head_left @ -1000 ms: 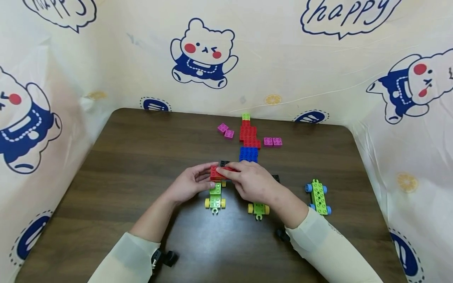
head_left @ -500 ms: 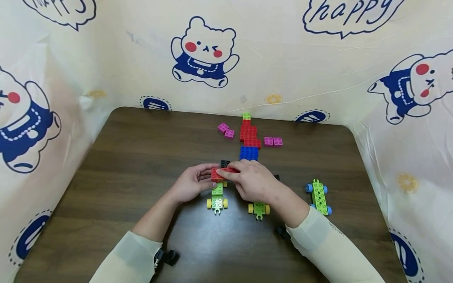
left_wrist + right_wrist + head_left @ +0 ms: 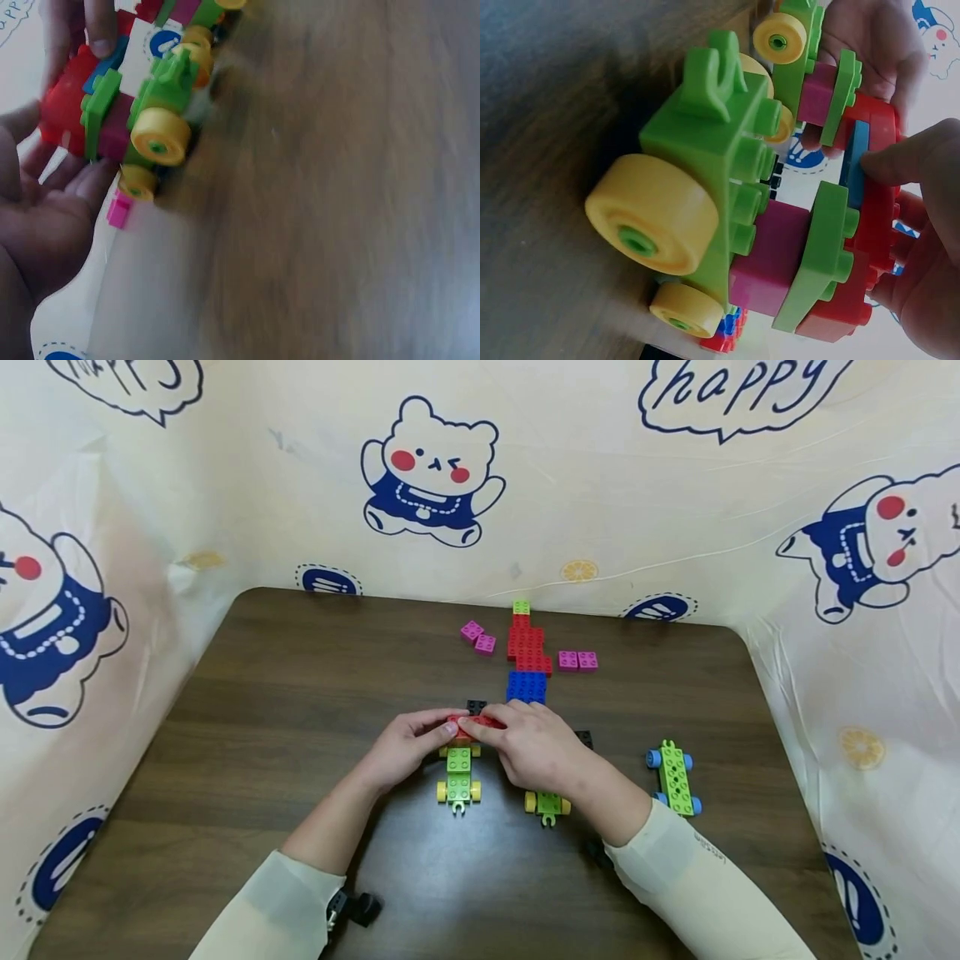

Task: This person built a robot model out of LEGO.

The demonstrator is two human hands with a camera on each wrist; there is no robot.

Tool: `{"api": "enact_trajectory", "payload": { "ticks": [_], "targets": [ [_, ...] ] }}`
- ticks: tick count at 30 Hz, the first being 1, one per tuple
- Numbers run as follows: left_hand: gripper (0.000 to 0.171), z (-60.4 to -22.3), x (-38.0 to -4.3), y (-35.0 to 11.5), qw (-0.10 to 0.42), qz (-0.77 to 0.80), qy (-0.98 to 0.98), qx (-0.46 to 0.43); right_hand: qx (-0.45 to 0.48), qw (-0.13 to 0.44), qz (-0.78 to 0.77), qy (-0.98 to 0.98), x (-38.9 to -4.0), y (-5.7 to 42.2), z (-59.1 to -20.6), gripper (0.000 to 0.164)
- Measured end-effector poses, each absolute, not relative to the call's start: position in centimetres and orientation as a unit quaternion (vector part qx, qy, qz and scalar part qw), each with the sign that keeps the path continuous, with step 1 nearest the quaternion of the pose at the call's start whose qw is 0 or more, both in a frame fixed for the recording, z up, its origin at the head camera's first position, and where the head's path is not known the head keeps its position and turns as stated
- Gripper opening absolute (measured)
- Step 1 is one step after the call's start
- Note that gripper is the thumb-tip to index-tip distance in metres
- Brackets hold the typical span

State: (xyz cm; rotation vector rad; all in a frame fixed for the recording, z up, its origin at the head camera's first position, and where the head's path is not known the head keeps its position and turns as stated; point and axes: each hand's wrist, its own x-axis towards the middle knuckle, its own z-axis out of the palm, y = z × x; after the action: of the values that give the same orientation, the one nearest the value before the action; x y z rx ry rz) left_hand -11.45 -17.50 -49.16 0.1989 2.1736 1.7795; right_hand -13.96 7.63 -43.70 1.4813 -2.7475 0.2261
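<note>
Red bricks (image 3: 462,732) form a bridge across two green wheeled bases. The left base (image 3: 459,768) and the right base (image 3: 549,806) have yellow wheels. In the right wrist view a magenta block (image 3: 769,259) and a green plate (image 3: 814,259) stand between base and red bricks. A blue brick (image 3: 855,166) sits at the red bricks' near side. My left hand (image 3: 402,749) holds the bridge's left end, thumb on the red brick. My right hand (image 3: 538,745) grips the bridge from the right, its thumb against the blue brick; it covers most of the right part in the head view.
Beyond the hands lie a blue brick block (image 3: 527,685), a red brick block (image 3: 528,643) with a lime piece, and pink bricks (image 3: 578,661). A green base with blue wheels (image 3: 676,778) stands to the right. Black pieces (image 3: 476,706) show behind the hands.
My left thumb has moved from the near side of the red brick up onto it. The left wheeled base has shifted slightly right. My right hand has barely moved.
</note>
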Motion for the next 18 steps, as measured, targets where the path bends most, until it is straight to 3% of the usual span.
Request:
{"api": "enact_trajectory", "payload": {
  "ticks": [6, 13, 18],
  "targets": [
    [0.036, -49.4, -11.5, -17.2, 0.159, 0.650, 0.740, 0.064, 0.474, -0.008, 0.098, -0.875, -14.0, 8.1, -43.8, 0.053],
    [0.044, -48.7, -11.7, -17.3, 0.173, 0.605, 0.774, 0.072, 0.417, -0.072, 0.176, -0.889, -14.4, 10.9, -42.8, 0.083],
    [0.047, -48.2, -11.9, -17.4, 0.185, 0.578, 0.791, 0.076, 0.364, -0.091, 0.255, -0.892, -15.1, 14.0, -43.2, 0.091]
  ]
}}
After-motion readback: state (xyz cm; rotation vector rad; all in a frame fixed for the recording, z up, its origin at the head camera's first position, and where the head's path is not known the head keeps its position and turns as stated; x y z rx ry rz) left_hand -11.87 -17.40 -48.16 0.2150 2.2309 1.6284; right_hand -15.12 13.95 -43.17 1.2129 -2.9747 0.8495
